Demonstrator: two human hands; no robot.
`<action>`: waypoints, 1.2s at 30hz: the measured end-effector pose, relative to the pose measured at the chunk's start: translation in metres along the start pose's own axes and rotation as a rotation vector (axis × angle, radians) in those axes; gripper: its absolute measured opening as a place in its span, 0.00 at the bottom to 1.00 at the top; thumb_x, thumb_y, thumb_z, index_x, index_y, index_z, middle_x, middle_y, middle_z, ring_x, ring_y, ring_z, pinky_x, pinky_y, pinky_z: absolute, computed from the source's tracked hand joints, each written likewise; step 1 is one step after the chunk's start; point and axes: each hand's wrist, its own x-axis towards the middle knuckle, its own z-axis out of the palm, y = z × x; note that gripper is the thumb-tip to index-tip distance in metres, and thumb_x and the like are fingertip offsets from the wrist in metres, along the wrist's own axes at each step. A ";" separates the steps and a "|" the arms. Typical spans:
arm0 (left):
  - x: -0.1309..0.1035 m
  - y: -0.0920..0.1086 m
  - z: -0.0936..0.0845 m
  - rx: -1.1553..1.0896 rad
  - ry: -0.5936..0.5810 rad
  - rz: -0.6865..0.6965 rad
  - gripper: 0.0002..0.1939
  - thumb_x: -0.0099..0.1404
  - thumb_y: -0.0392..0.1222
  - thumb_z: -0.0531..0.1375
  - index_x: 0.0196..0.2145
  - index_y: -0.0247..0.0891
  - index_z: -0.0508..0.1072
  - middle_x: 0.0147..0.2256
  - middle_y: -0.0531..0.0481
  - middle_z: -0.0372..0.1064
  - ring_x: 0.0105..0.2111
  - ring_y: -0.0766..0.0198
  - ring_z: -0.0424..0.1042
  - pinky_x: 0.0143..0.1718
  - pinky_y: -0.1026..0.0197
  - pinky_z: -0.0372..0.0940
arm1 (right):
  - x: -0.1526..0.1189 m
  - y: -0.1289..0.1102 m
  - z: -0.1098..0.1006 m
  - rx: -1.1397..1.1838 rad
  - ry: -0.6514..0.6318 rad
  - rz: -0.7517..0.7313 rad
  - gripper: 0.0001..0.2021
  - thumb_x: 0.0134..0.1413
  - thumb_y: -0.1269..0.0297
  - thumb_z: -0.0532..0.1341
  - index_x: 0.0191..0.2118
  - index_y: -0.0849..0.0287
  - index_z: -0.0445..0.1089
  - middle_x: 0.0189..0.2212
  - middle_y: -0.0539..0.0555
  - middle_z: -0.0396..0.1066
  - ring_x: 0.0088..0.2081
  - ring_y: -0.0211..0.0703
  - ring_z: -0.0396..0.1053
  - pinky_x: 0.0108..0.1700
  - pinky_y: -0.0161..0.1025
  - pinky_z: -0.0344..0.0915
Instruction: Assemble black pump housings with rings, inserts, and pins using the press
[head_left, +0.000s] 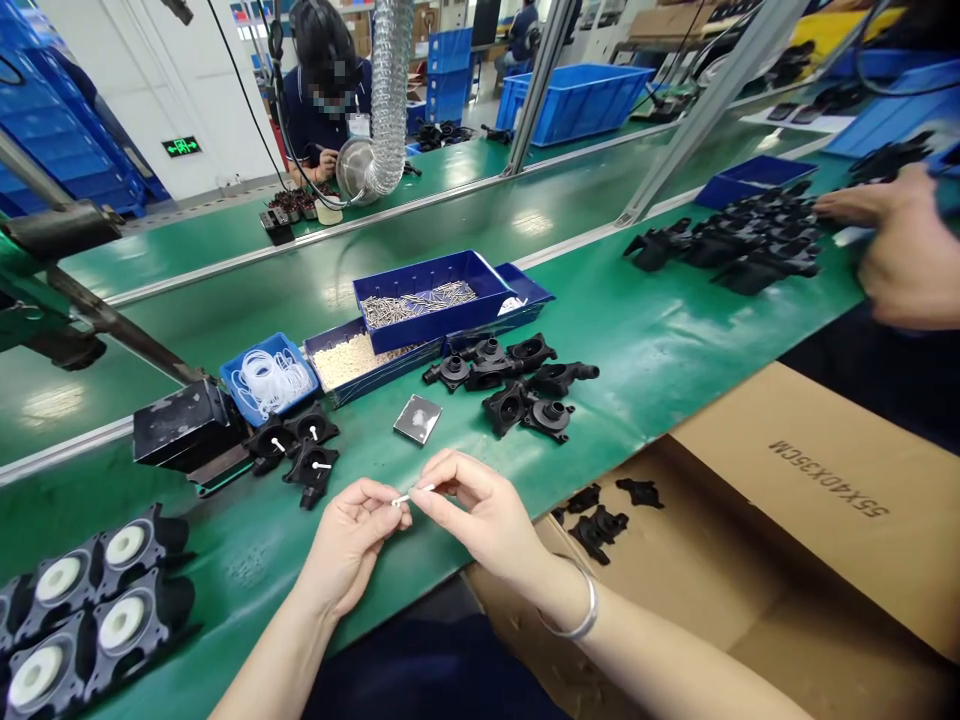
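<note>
Both hands meet over the front of the green bench. My left hand (354,540) pinches one end of a small pale pin (403,498), which seems to have a white ring-like tip. At the pin's other end, the thumb and fingertips of my right hand (484,512) are closed on it. Beyond the fingers lies a small square dark plate (418,419) with a whitish patch on top. To the left, several black plastic housings (313,470) each have a white pin standing in them. More black housings (547,419) lie to the right of the plate.
Blue bins hold metal pins (420,300), cream-coloured small parts (349,360) and white rings (270,380). Black housings with white discs (120,625) stand at left. An open cardboard box (817,500) is below right. A co-worker's hand (900,240) reaches in from the right.
</note>
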 end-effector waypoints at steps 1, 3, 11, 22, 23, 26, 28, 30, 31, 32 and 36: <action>0.000 0.000 0.001 0.021 0.008 0.029 0.09 0.55 0.39 0.73 0.31 0.36 0.77 0.27 0.52 0.73 0.30 0.69 0.71 0.39 0.66 0.67 | -0.001 0.000 0.000 -0.031 0.009 -0.029 0.05 0.58 0.62 0.67 0.33 0.54 0.73 0.31 0.52 0.71 0.34 0.43 0.70 0.35 0.41 0.67; 0.001 0.000 0.002 0.068 0.019 0.084 0.08 0.55 0.38 0.73 0.31 0.37 0.78 0.28 0.52 0.73 0.31 0.69 0.72 0.40 0.65 0.68 | -0.003 -0.001 0.001 -0.081 0.023 -0.086 0.05 0.59 0.63 0.66 0.33 0.53 0.72 0.30 0.51 0.70 0.33 0.43 0.69 0.35 0.42 0.67; 0.000 0.002 0.001 0.413 0.080 0.316 0.02 0.59 0.39 0.70 0.32 0.41 0.81 0.33 0.49 0.76 0.35 0.62 0.74 0.39 0.62 0.70 | -0.006 -0.004 0.002 -0.231 0.071 -0.203 0.07 0.61 0.66 0.64 0.32 0.52 0.67 0.28 0.50 0.68 0.31 0.43 0.67 0.33 0.43 0.65; 0.000 0.020 -0.006 1.203 -0.211 0.872 0.26 0.63 0.28 0.63 0.54 0.54 0.75 0.42 0.54 0.80 0.40 0.62 0.79 0.47 0.63 0.70 | -0.006 0.010 -0.020 0.178 -0.319 0.343 0.14 0.56 0.51 0.67 0.32 0.57 0.72 0.24 0.47 0.69 0.26 0.37 0.66 0.31 0.36 0.65; 0.001 0.020 -0.004 1.220 -0.255 0.895 0.28 0.64 0.28 0.63 0.56 0.55 0.73 0.43 0.55 0.80 0.41 0.62 0.79 0.48 0.63 0.70 | -0.005 0.013 -0.026 0.262 -0.360 0.389 0.15 0.55 0.50 0.68 0.32 0.57 0.72 0.23 0.46 0.68 0.25 0.36 0.66 0.30 0.35 0.65; 0.008 0.017 0.004 1.236 -0.253 0.903 0.34 0.63 0.32 0.66 0.62 0.56 0.65 0.50 0.53 0.78 0.47 0.59 0.78 0.53 0.62 0.69 | 0.006 0.016 -0.050 0.306 -0.324 0.299 0.13 0.55 0.52 0.69 0.32 0.58 0.72 0.27 0.48 0.70 0.24 0.34 0.68 0.28 0.34 0.66; 0.013 0.015 0.010 1.235 -0.210 0.811 0.36 0.63 0.37 0.67 0.65 0.55 0.61 0.54 0.50 0.74 0.52 0.56 0.75 0.56 0.57 0.68 | 0.023 0.014 -0.075 0.158 -0.172 0.154 0.13 0.59 0.52 0.65 0.34 0.57 0.72 0.37 0.52 0.73 0.25 0.34 0.70 0.25 0.33 0.65; 0.018 0.013 0.014 1.224 -0.201 0.664 0.34 0.65 0.41 0.65 0.65 0.53 0.60 0.56 0.46 0.71 0.54 0.53 0.73 0.58 0.52 0.67 | 0.041 0.012 -0.101 -0.102 -0.014 0.092 0.13 0.63 0.52 0.61 0.38 0.57 0.71 0.42 0.54 0.74 0.25 0.34 0.70 0.22 0.32 0.62; 0.020 0.012 0.015 1.210 -0.199 0.594 0.33 0.66 0.43 0.64 0.65 0.52 0.59 0.57 0.45 0.69 0.55 0.53 0.72 0.59 0.50 0.66 | 0.049 0.011 -0.112 -0.252 0.025 0.100 0.13 0.65 0.52 0.58 0.39 0.57 0.70 0.39 0.53 0.75 0.23 0.34 0.69 0.21 0.32 0.61; 0.021 0.010 0.016 1.191 -0.196 0.530 0.32 0.66 0.44 0.63 0.65 0.51 0.59 0.58 0.43 0.67 0.56 0.52 0.71 0.59 0.48 0.65 | 0.056 0.011 -0.120 -0.394 0.038 0.116 0.12 0.67 0.53 0.57 0.40 0.57 0.70 0.33 0.52 0.75 0.22 0.34 0.69 0.22 0.32 0.61; 0.023 -0.004 0.021 1.056 -0.200 0.324 0.34 0.67 0.48 0.62 0.67 0.47 0.55 0.64 0.39 0.58 0.60 0.50 0.66 0.63 0.45 0.61 | 0.057 0.013 -0.119 -0.592 -0.037 0.158 0.13 0.68 0.55 0.55 0.36 0.57 0.67 0.21 0.47 0.71 0.23 0.38 0.71 0.31 0.34 0.67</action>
